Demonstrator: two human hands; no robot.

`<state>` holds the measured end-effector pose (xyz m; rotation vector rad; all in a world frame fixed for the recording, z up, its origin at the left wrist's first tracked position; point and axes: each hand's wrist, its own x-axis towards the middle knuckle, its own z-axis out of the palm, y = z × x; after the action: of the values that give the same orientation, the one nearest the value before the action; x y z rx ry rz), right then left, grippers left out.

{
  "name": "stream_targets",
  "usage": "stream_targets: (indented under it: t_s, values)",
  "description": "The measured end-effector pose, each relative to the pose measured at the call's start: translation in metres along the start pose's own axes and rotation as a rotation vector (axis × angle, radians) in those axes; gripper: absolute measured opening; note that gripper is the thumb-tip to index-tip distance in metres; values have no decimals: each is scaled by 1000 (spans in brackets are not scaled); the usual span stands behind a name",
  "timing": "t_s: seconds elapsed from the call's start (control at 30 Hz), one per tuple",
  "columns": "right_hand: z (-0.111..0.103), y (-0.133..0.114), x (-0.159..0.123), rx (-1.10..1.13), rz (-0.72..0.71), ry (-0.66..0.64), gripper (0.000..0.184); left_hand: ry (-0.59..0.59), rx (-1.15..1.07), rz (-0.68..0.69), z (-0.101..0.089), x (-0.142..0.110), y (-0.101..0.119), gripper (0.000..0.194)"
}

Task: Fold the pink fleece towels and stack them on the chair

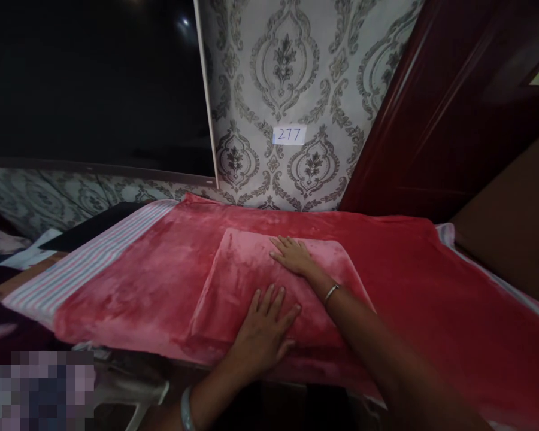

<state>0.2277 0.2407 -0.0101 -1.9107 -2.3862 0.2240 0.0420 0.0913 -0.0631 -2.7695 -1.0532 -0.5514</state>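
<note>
A folded pink-red plush cloth (233,281) lies in the middle of a larger red plush blanket (139,281) spread over the table. My left hand (265,326), with a bangle on its wrist, rests on the near part of the folded cloth, fingers spread. Farther back, my right hand (293,256) lies flat near the cloth's far edge, its fingers stretched out. A thin bracelet (331,291) circles that wrist. Neither hand grips anything.
Under the blanket, a striped cloth (103,251) shows at the left. Behind stand a large dark screen (94,84) and a patterned wall with a paper label (289,134). A dark red glossy panel (431,114) rises at the right. A pale stool (130,389) is below the near edge.
</note>
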Motion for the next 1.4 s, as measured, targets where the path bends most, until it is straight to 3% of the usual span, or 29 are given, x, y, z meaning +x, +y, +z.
stream_targets:
  t_s: [0.23, 0.4, 0.57, 0.8, 0.93, 1.1, 1.23, 1.4]
  values:
    - [-15, 2, -29, 51, -15, -9, 60, -57, -13, -25, -15, 7, 6, 65]
    - [-7, 11, -101, 66, -112, 78, 57, -62, 5, -11, -15, 11, 6, 67]
    - [21, 14, -156, -9, -60, 198, 56, -55, 18, -4, -14, 10, 6, 68]
    - [35, 12, -156, 28, -42, 281, 53, -57, 24, 6, -14, 12, 6, 66]
    - [28, 16, -161, 64, -48, 268, 52, -84, 0, 13, -30, 8, -5, 66]
    - [26, 32, -188, 8, 71, 346, 54, -67, 96, -210, -53, -18, -43, 60]
    - [42, 39, -204, -30, 185, 394, 54, -65, 124, -332, -47, -35, -64, 61]
    - [54, 35, -206, -26, 205, 427, 54, -52, 116, -346, -35, -40, -64, 60]
